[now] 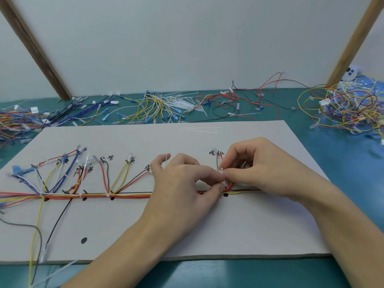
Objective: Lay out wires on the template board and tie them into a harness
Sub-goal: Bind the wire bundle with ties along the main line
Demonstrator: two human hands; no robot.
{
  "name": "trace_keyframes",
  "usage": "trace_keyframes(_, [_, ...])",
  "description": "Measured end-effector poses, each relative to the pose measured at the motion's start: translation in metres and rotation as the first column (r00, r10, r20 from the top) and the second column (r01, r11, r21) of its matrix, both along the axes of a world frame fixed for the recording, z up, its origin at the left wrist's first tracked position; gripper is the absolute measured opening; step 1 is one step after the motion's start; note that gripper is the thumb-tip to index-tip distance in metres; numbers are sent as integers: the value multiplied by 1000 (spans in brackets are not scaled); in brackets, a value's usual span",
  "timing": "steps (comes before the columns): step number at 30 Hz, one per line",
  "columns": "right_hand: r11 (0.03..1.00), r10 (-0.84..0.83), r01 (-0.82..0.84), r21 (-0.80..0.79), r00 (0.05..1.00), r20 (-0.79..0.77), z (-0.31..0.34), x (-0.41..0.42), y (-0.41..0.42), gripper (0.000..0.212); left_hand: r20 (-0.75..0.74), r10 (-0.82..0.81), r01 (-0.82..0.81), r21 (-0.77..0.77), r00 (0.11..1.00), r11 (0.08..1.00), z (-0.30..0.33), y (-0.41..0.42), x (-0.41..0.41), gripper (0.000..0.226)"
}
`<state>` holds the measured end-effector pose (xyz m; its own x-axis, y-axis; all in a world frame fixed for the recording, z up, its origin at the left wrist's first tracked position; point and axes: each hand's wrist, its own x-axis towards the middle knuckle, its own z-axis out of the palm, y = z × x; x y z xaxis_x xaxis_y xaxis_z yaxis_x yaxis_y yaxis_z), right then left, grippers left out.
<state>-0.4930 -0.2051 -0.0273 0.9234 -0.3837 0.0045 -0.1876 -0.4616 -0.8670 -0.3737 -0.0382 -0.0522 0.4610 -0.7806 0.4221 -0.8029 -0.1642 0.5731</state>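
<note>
Our left hand [182, 179] and right hand [255, 163] both pinch a white cable tie [222, 172]. It meets the wire bundle [124, 196] near the board's [249, 225] right edge.

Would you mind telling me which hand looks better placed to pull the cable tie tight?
Probably the left hand: the cable tie tail seems to run up through its fingers, while the right hand pinches the head at the wire bundle.

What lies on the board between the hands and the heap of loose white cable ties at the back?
In the head view, two loose cable ties lie on the white board there; otherwise that stretch is bare.
</note>
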Motion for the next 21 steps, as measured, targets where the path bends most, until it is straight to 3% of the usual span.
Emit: trace_keyframes(21, [1000,7,-7,16,1000,6,-1,1,-1,9,-5,8,-8,-4,1000,1000,-1,-1,1,16])
